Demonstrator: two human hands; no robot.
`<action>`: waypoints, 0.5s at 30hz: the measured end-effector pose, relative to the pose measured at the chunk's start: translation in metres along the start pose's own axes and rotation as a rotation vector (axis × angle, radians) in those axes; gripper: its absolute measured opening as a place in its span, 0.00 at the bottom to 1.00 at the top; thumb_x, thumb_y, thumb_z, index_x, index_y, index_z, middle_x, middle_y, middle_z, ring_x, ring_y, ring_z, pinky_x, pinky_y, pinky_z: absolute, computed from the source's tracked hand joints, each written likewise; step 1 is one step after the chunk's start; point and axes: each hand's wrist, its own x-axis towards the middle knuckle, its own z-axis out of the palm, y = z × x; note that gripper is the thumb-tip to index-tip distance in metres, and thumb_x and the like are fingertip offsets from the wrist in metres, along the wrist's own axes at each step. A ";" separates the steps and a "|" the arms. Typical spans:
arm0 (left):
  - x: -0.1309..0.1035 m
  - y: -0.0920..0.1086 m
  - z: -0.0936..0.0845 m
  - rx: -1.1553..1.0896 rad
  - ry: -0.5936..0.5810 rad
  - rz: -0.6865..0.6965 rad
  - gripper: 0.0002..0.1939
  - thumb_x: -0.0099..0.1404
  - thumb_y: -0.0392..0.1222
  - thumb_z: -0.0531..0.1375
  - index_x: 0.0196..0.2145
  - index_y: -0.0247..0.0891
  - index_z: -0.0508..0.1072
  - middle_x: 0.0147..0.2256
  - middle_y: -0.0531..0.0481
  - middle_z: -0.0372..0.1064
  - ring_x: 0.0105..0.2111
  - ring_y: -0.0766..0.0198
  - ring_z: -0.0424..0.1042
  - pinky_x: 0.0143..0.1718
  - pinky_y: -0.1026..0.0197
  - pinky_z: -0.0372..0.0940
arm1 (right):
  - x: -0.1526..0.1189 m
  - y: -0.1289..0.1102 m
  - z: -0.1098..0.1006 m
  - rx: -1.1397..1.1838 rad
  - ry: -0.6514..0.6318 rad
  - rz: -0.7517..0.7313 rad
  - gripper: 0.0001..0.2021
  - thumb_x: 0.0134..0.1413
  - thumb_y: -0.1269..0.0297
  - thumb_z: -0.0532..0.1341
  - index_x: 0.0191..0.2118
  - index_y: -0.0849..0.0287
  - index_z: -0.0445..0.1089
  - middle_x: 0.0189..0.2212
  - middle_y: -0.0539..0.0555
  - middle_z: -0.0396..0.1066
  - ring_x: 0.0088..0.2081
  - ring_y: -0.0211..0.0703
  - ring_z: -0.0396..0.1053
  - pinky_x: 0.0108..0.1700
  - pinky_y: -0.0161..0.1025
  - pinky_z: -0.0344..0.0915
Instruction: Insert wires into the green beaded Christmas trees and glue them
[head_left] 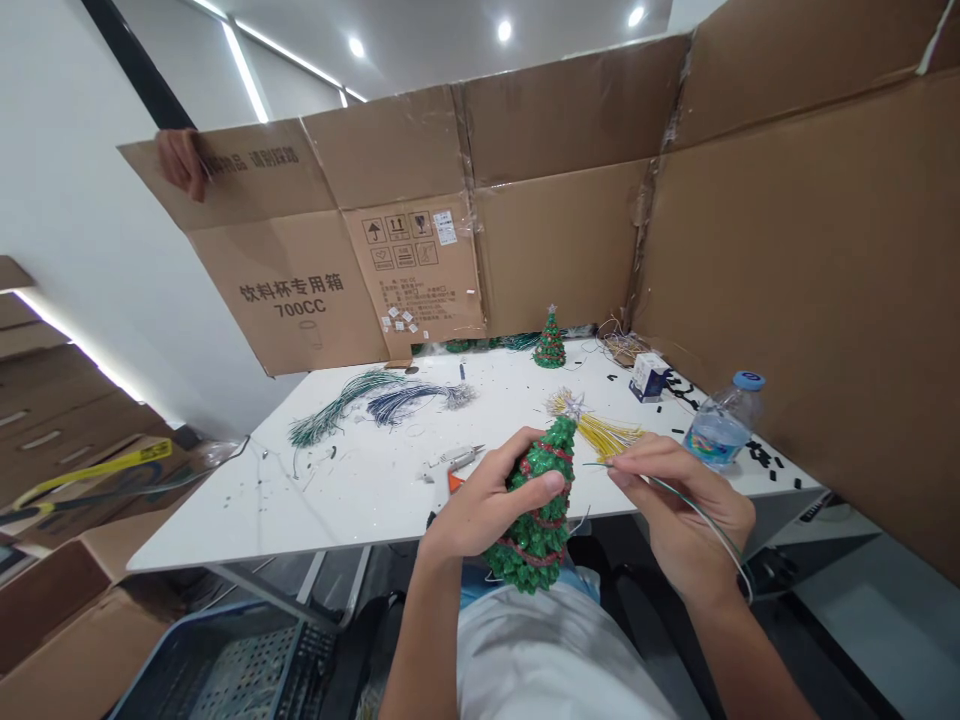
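My left hand (491, 495) is wrapped round a small green Christmas tree (534, 545) with red garlands and a star on top, holding it tilted above my lap at the table's front edge. To its right, my right hand (679, 515) pinches a thin green wire (694, 505) between thumb and fingertips. One short end of the wire points left towards the tree, apart from it; the rest trails back over the hand and turns pale near the wrist. Behind the hands lies a bundle of yellow wires (606, 437) on the white table.
A second tree (550, 345) stands near the cardboard wall (555, 250). Green wires (337, 412), blue wires (409, 400) and a glue gun (454, 460) lie leftward. Rightward are a small box (649, 376), a water bottle (720, 425) and black bits. Another person's hand (180, 163) grips the cardboard.
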 end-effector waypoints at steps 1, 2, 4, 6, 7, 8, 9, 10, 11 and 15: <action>0.000 -0.001 0.000 -0.021 0.000 -0.008 0.20 0.76 0.60 0.64 0.55 0.43 0.72 0.48 0.48 0.77 0.51 0.51 0.76 0.54 0.54 0.69 | -0.001 0.001 -0.001 0.002 0.002 0.014 0.15 0.61 0.81 0.72 0.42 0.51 0.84 0.34 0.49 0.82 0.38 0.43 0.78 0.39 0.41 0.76; 0.000 -0.001 -0.001 -0.031 0.000 -0.012 0.21 0.76 0.60 0.64 0.54 0.43 0.72 0.48 0.48 0.78 0.51 0.51 0.76 0.54 0.54 0.69 | -0.002 0.003 -0.001 0.010 0.012 0.033 0.14 0.61 0.80 0.72 0.42 0.51 0.84 0.34 0.49 0.83 0.38 0.43 0.79 0.39 0.40 0.76; -0.001 -0.001 -0.001 -0.023 -0.002 -0.010 0.21 0.75 0.60 0.65 0.55 0.43 0.72 0.48 0.47 0.78 0.51 0.51 0.76 0.54 0.54 0.70 | -0.004 0.005 0.000 0.040 0.050 0.089 0.12 0.61 0.78 0.73 0.41 0.50 0.85 0.35 0.50 0.83 0.38 0.43 0.79 0.35 0.38 0.75; -0.001 0.000 0.000 0.021 -0.005 0.001 0.21 0.75 0.59 0.64 0.55 0.43 0.73 0.48 0.48 0.77 0.51 0.51 0.75 0.54 0.54 0.69 | -0.006 0.006 0.002 0.076 0.078 0.150 0.10 0.61 0.75 0.74 0.40 0.49 0.85 0.35 0.51 0.83 0.38 0.44 0.80 0.29 0.37 0.73; -0.001 0.002 0.000 0.050 -0.008 0.011 0.20 0.75 0.59 0.65 0.55 0.43 0.74 0.48 0.48 0.77 0.50 0.52 0.74 0.54 0.55 0.69 | -0.006 0.005 0.003 0.094 0.084 0.170 0.09 0.61 0.74 0.74 0.40 0.49 0.85 0.35 0.52 0.83 0.37 0.45 0.80 0.27 0.36 0.71; -0.001 0.003 0.001 0.078 -0.013 0.019 0.20 0.75 0.59 0.65 0.55 0.43 0.74 0.47 0.49 0.76 0.49 0.53 0.74 0.54 0.55 0.68 | -0.007 0.005 0.004 0.112 0.081 0.180 0.09 0.61 0.73 0.74 0.40 0.48 0.85 0.35 0.52 0.83 0.36 0.45 0.79 0.25 0.36 0.70; -0.001 0.005 0.001 0.100 -0.019 0.026 0.20 0.75 0.58 0.65 0.54 0.43 0.75 0.46 0.50 0.76 0.48 0.54 0.73 0.53 0.56 0.67 | -0.007 0.004 0.005 0.129 0.074 0.179 0.09 0.60 0.73 0.75 0.39 0.48 0.86 0.35 0.52 0.83 0.36 0.45 0.79 0.25 0.36 0.69; -0.001 0.006 0.001 0.115 -0.027 0.031 0.19 0.75 0.58 0.65 0.54 0.43 0.75 0.46 0.50 0.75 0.47 0.55 0.72 0.52 0.57 0.66 | -0.006 0.004 0.006 0.142 0.064 0.169 0.10 0.60 0.73 0.75 0.40 0.47 0.86 0.35 0.52 0.84 0.36 0.46 0.79 0.24 0.37 0.69; -0.001 0.007 0.001 0.122 -0.034 0.034 0.19 0.75 0.58 0.66 0.54 0.43 0.75 0.45 0.51 0.74 0.47 0.56 0.72 0.51 0.58 0.66 | -0.006 0.003 0.006 0.151 0.054 0.153 0.11 0.60 0.74 0.74 0.41 0.47 0.86 0.35 0.52 0.84 0.36 0.46 0.79 0.25 0.37 0.69; -0.001 0.007 0.001 0.112 -0.044 0.040 0.19 0.75 0.57 0.65 0.55 0.43 0.74 0.47 0.50 0.74 0.48 0.55 0.71 0.51 0.58 0.65 | -0.004 0.002 0.006 0.116 0.011 0.090 0.16 0.60 0.79 0.74 0.43 0.46 0.86 0.37 0.51 0.85 0.40 0.46 0.80 0.36 0.43 0.76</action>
